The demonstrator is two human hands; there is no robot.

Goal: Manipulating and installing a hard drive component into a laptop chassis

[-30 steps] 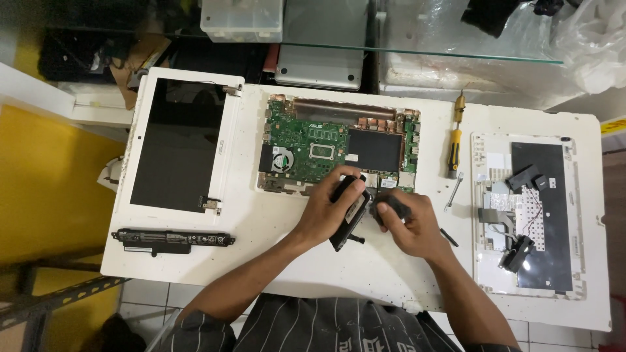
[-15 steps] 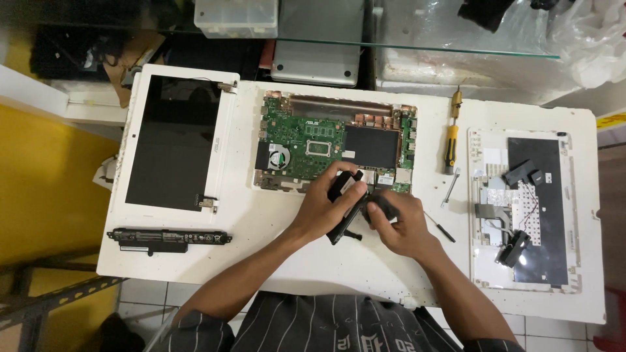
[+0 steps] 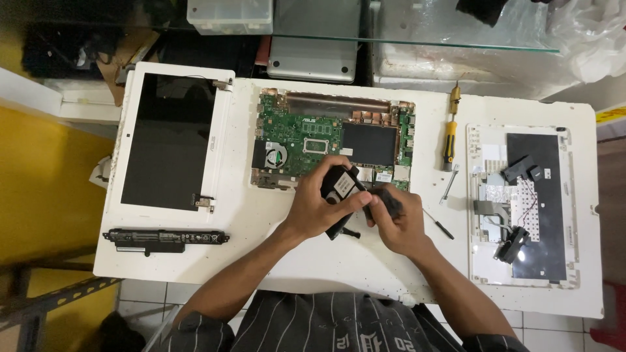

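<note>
A person is bending over a white worktable [image 3: 313,261] where a small laptop is lying in pieces. The left hand [image 3: 319,205] is curling its fingers around a flat black part [image 3: 342,189], probably a hard drive with a pale label, holding it tilted just above the near edge of the exposed green motherboard [image 3: 313,140]. The right hand [image 3: 394,218] is closing on a smaller black piece [image 3: 388,199] at that part's right end; whether it is fully clamped cannot be told.

The teardown is looking well advanced: the screen panel [image 3: 169,140] is lying detached at the left, the long black battery [image 3: 166,236] is resting nearer the person below it, and the white keyboard cover [image 3: 521,205] is sitting upturned at the right with speakers loose on it. A yellow-handled screwdriver [image 3: 451,133] is lying between board and cover. The motherboard and its fan are remaining in the base tray.
</note>
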